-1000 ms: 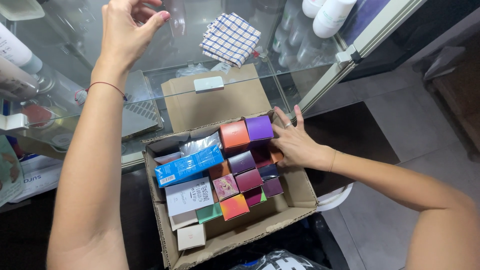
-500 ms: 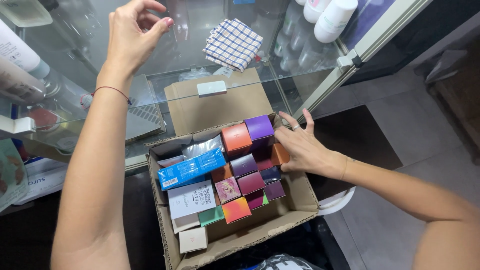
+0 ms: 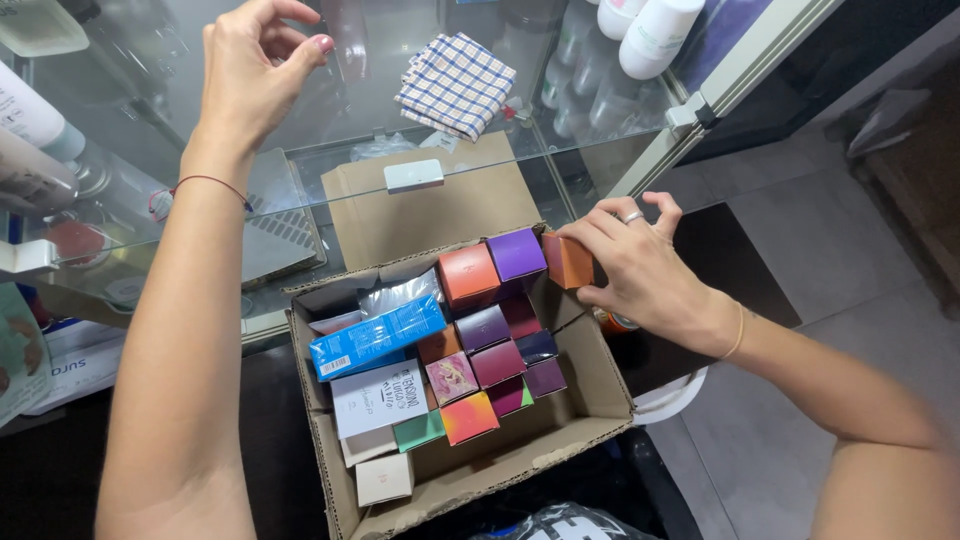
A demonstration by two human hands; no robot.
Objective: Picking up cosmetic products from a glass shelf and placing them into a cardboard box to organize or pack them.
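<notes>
While the cardboard box (image 3: 590,410) is mostly full of small cartons, the job looks barely started: only 1 orange carton (image 3: 568,260) has been raised to the box's far-right corner, pinched in the right hand (image 3: 640,265). Above the box's far-left side, the left hand (image 3: 250,70) hovers over the glass shelf (image 3: 330,160), fingers loosely curled, apparently empty. Lower cartons are hidden.

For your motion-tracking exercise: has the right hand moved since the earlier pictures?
Yes. The right hand has lifted out of the open cardboard box towards its far right corner, now gripping a small orange carton.
</notes>
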